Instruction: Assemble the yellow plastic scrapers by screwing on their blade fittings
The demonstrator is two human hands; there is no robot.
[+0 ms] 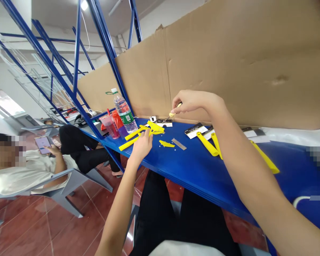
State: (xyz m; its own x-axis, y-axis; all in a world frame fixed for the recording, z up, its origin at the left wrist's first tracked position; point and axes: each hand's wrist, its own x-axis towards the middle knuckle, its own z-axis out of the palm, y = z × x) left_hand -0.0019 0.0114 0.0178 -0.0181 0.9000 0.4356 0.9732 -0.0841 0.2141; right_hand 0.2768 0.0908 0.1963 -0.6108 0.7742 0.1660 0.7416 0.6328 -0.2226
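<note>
My left hand (143,143) grips a yellow two-armed plastic piece (128,144) lying on the blue tabletop. Its two long arms point left and its wider end (156,127) points right; my fingers cover part of it. In my right hand (181,101) is a small screwdriver (172,114), held by its yellow handle with the metal shaft slanting down to the left, near the wide end. I cannot tell whether the tip touches the yellow piece. A flat yellow fragment (166,143) and a clear plastic strip (179,144) lie just right of my left hand.
A water bottle (124,113) and a red drink cup (110,125) stand at the table's left end. Black-and-white cards (195,130) and yellow handles (207,144) lie on the right. Cardboard (144,78) walls the back. A seated person (29,165) holds a phone.
</note>
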